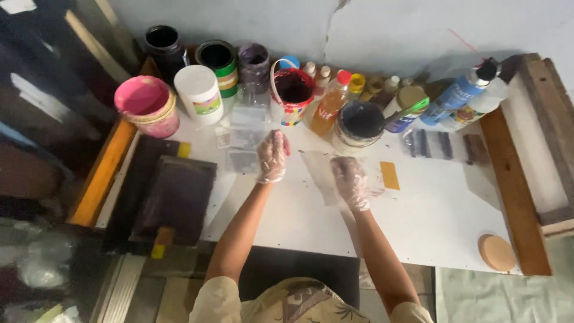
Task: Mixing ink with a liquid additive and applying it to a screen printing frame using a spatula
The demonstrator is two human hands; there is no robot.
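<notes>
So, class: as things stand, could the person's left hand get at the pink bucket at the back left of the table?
Probably yes. The left hand hovers over bare white table, and the pink bucket stands open further left. Only the white tub stands beside it, not across the way.

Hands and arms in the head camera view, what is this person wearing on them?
Both the left hand and the right hand wear thin, clear, crinkled plastic gloves that end at the wrists. The forearms are bare. Short beige sleeves with a darker leafy pattern cover the upper arms near the shoulders. No watch or jewellery can be made out.
</notes>
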